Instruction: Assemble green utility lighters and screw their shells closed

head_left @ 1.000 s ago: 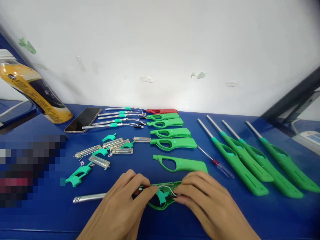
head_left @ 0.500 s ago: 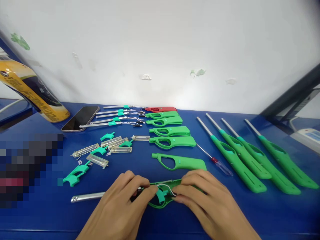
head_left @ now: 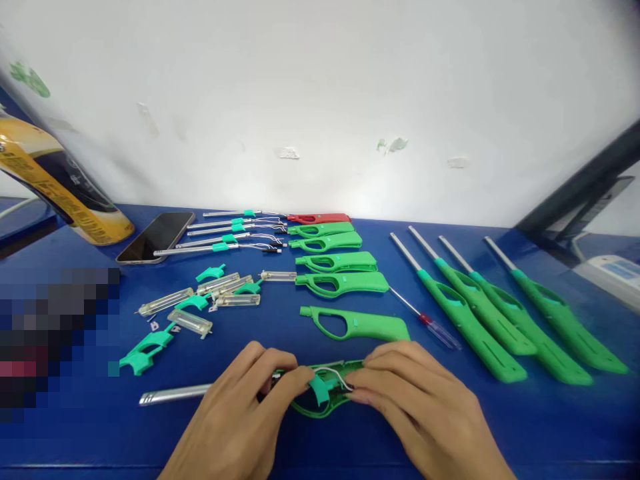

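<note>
Between my two hands lies an open green lighter shell (head_left: pixel 316 411), its hollow side facing up. A teal trigger (head_left: pixel 321 389) sits inside it, and a white wire (head_left: pixel 330 371) arcs across toward my right fingertips. My left hand (head_left: pixel 245 400) is closed around the shell's front end, thumb beside the trigger. From under that hand a silver metal tube (head_left: pixel 173 395) sticks out to the left. My right hand (head_left: pixel 415 393) pinches the shell's rear part near the wire's end; its fingertips hide what lies there. Just beyond is a separate green shell half (head_left: pixel 373 325).
Several finished-looking green lighters (head_left: pixel 473 327) lie at right beside a screwdriver (head_left: pixel 433 327). Green shells (head_left: pixel 345 283) and a red shell (head_left: pixel 320 219) line the middle. Clear fuel tanks (head_left: pixel 190 323), teal triggers (head_left: pixel 147 350), wired tubes (head_left: pixel 205 249), a phone (head_left: pixel 155 238) and a yellow bottle (head_left: pixel 60 180) stand left.
The view has shifted slightly, moving the table's things a little left. Both hands keep their hold on the shell, with only tiny finger movement.
</note>
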The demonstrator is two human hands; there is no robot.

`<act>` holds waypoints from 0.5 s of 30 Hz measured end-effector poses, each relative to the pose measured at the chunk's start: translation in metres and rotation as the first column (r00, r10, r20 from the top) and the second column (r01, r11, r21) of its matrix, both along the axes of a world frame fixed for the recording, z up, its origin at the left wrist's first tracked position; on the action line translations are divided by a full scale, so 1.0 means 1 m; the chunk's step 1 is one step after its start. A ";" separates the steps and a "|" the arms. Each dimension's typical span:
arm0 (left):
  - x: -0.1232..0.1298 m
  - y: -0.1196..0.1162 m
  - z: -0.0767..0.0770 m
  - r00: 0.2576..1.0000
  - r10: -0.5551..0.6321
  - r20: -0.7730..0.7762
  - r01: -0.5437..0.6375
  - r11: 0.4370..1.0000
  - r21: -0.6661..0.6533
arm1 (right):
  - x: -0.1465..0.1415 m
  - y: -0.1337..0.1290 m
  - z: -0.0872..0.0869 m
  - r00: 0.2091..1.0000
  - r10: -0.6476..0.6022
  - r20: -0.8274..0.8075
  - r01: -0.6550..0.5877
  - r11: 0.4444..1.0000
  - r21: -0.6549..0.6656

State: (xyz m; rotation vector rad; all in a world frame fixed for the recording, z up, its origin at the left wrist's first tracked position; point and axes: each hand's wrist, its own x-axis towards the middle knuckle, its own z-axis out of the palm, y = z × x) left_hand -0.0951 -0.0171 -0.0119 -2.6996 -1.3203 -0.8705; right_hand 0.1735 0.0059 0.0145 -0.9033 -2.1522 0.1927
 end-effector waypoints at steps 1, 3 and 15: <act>0.001 -0.001 0.000 1.000 0.005 0.007 -0.005 1.000 0.004 | 0.000 0.000 0.000 1.000 0.009 0.000 -0.009 1.000 0.000; 0.002 -0.002 0.000 1.000 -0.001 0.023 0.001 1.000 0.004 | 0.000 -0.001 0.001 1.000 0.025 0.003 -0.025 1.000 0.006; 0.003 0.000 0.005 0.999 -0.048 0.011 0.047 0.999 0.001 | 0.002 -0.001 -0.002 0.998 0.061 -0.029 -0.062 0.997 -0.048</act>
